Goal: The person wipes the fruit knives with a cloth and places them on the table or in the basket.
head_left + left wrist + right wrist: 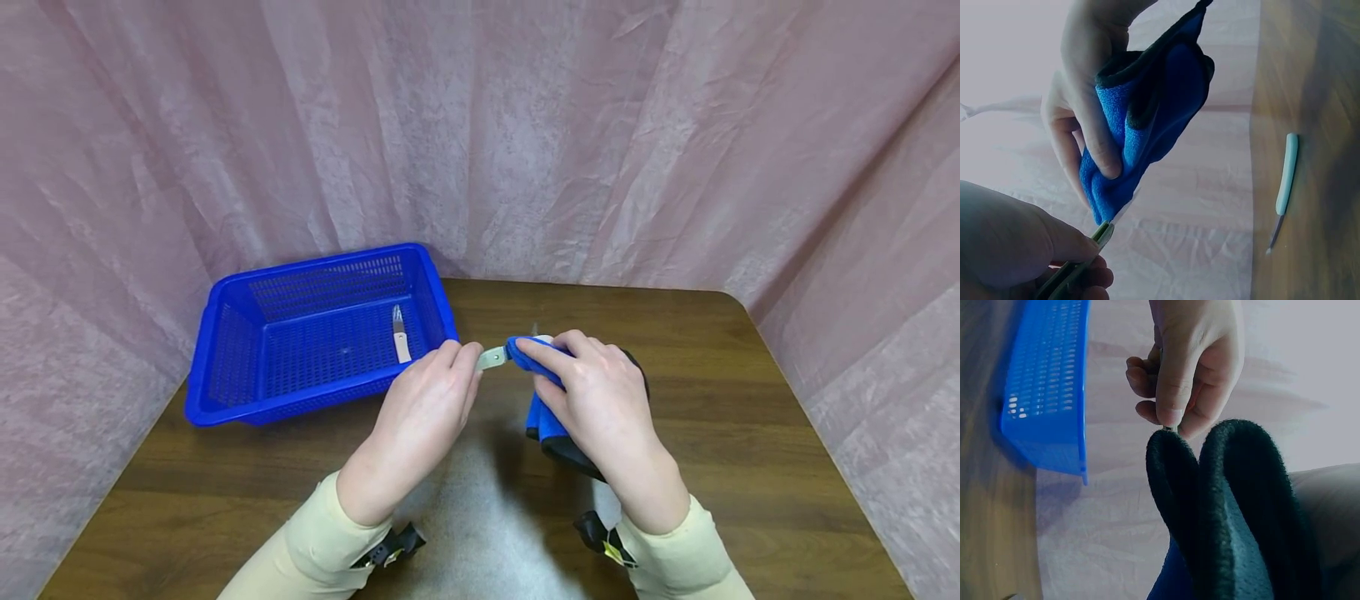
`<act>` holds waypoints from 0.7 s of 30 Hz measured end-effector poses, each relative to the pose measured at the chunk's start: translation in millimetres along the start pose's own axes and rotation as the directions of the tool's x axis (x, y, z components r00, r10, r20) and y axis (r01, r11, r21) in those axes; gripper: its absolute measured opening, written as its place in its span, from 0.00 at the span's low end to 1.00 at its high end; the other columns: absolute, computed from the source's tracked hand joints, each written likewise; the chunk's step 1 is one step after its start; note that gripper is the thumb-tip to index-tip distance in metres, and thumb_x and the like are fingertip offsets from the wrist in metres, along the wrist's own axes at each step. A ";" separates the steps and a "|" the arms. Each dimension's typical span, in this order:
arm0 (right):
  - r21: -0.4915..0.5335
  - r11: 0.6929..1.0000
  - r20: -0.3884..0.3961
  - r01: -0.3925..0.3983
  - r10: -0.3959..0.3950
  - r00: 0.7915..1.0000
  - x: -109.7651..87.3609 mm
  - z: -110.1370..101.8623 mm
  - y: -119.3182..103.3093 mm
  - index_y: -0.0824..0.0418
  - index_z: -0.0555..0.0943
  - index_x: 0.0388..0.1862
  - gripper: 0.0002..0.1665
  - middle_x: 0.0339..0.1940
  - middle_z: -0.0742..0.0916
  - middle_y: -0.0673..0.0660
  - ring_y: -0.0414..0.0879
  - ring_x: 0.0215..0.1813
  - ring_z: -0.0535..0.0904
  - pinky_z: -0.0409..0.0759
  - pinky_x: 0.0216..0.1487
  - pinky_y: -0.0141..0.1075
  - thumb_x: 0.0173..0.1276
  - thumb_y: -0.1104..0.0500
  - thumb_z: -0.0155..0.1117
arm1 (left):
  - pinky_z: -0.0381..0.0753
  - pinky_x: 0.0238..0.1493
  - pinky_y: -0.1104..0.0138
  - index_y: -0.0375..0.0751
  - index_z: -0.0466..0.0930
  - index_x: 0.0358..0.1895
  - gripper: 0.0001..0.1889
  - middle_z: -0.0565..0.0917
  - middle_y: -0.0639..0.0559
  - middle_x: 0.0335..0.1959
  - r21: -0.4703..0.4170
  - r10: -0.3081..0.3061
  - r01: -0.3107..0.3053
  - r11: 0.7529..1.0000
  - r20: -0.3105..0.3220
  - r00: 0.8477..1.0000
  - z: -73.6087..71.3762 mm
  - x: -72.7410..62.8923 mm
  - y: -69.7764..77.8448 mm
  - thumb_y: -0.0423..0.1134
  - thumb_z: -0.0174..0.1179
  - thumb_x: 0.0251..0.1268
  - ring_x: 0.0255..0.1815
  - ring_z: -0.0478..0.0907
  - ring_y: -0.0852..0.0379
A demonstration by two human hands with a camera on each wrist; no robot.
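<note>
My left hand [431, 392] pinches the pale green handle [491, 358] of a utensil between thumb and fingers, just right of the basket. Around the utensil's other end is a blue cloth [1172, 94] with dark edging, which hides what kind it is. My right hand [600, 396] grips the folded cloth, thumb and fingers squeezing it against the utensil; the rest of the cloth hangs below the palm. On the table in the left wrist view lies another utensil [1288, 172] with a pale green handle and a thin metal end, mostly behind my right hand in the head view.
A blue plastic basket [281, 404] with perforated walls stands at the table's left. Inside it lies a fork [401, 337] with a whitish handle. A pink curtain [510, 150] hangs behind and beside the wooden table [735, 433].
</note>
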State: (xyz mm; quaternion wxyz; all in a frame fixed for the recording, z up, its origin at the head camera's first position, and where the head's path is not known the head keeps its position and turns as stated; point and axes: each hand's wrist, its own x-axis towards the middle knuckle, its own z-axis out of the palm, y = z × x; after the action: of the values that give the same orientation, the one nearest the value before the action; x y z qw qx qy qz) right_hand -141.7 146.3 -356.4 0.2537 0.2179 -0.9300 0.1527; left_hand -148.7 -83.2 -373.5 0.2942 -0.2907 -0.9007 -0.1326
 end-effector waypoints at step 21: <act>-0.004 0.998 -0.025 -0.056 0.056 0.998 -0.2 -2.5 11.5 0.44 0.91 0.66 0.28 0.45 0.90 0.54 0.56 0.39 0.86 0.84 0.38 0.52 0.68 0.57 0.85 | 0.79 0.25 0.56 0.35 0.82 0.54 0.09 0.79 0.47 0.33 -0.009 -0.019 0.019 1.000 0.011 1.000 -1.6 -0.2 -1.8 0.32 0.69 0.77 0.27 0.79 0.47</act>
State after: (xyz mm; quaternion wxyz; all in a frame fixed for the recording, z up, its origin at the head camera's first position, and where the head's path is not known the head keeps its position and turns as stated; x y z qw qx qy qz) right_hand -146.0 157.2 -356.5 0.2616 0.1892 -0.9328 0.1601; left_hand -149.0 -85.3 -372.5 0.2866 -0.2841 -0.9045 -0.1381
